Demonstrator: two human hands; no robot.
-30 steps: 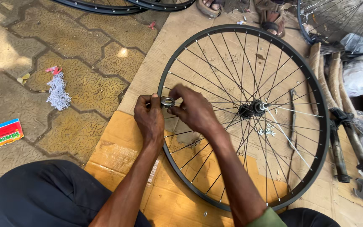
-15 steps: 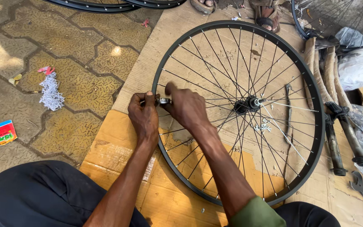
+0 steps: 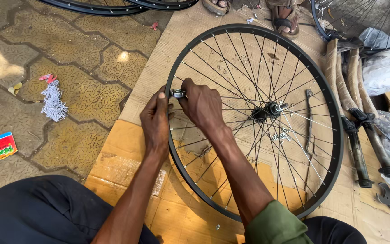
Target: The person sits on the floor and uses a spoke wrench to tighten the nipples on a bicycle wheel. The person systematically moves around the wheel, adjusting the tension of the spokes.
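The bicycle wheel [image 3: 267,81] lies flat on the cardboard sheet [image 3: 113,153], its rim near the sheet's left edge. The left hand [image 3: 155,124] grips the rim; the right hand [image 3: 201,106] pinches a small spoke wrench [image 3: 177,93]. Over-turning the wrench could likely round the nipple or pull the rim untrue.

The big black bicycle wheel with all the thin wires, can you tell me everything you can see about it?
The black bicycle wheel with thin metal spokes lies flat on brown cardboard sheets. It has a dark round rim with no tyre, and many shiny spokes cross to a metal hub in the middle. The left hand grips the rim's near-left edge. The right hand reaches over the rim, pinching a small silvery tool at it.
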